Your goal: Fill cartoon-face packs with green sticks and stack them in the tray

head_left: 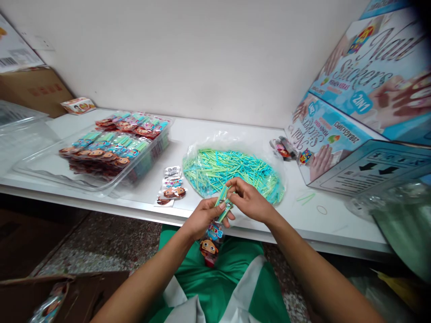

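My left hand (206, 216) is closed around the upper part of a printed candy packet (210, 244), which hangs over my lap with its cartoon face outward. Green and blue candy sticks (225, 202) stand up out of the packet's top. Against the upper ends of these sticks my right hand (247, 199) pinches with its fingertips. Just beyond both hands lies a clear plastic bag (281, 168) spread wide, full of loose green and blue sticks (232, 168). Left of my hands a few flat printed packets (173, 184) lie near the table edge.
A clear plastic tray (111, 184) of filled packets (111, 146) stands at the left. Printed Nail Stickers boxes (340, 134) are stacked at the right. A rubber band (322, 210) and loose sticks (305, 197) lie on the white table (269, 224). An open cardboard box (84, 291) sits lower left.
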`<state>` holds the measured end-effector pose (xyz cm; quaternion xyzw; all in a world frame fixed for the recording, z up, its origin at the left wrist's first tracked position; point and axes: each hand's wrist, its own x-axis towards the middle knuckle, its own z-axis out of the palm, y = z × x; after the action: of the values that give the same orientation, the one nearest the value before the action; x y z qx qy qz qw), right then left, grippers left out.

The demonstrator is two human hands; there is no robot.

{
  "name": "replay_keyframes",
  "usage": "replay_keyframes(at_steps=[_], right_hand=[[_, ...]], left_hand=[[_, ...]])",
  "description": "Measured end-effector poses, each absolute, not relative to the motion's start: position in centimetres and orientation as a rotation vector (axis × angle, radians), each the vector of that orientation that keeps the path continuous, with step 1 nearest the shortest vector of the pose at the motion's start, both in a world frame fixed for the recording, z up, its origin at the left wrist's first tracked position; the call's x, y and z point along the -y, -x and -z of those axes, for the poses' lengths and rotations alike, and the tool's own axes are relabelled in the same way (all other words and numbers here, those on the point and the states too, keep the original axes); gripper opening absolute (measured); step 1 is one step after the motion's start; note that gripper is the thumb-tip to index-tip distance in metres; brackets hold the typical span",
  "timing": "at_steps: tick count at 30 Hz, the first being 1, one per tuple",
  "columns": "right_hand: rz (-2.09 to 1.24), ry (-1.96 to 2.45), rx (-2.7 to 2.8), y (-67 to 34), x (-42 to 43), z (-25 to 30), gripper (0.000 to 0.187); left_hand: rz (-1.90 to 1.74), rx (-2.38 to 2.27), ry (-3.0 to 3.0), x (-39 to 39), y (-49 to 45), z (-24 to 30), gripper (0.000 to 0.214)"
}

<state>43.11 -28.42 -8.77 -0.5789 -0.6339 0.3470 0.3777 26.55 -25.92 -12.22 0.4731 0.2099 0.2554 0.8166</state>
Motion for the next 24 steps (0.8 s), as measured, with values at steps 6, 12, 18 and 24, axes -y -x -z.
replay_keyframes(at_steps=[6,12,18,24], right_hand=[[-0.877,1.467,1.684,-42.93,28.55,8.32,0.016],[-0.86,1.508,1.681,-42.76,28.46,8.42,0.009],[-0.855,1.531,1.701,-42.93,28.6,8.58,0.01],[-0.949,1.399,1.584,-42.96,28.44,8.35,0.018]], left_hand=[[-0.542,-0.454,-0.992,25.88,-26.37,12.32,0.028],[-0.536,-0.459,-1.005,25.92,-26.34,12.59,0.03],[-0.532,-0.468,-1.03,25.83,-26.34,12.54,0.032],[-0.52,-0.475,-1.016,25.83,-26.21,12.55,0.03]])
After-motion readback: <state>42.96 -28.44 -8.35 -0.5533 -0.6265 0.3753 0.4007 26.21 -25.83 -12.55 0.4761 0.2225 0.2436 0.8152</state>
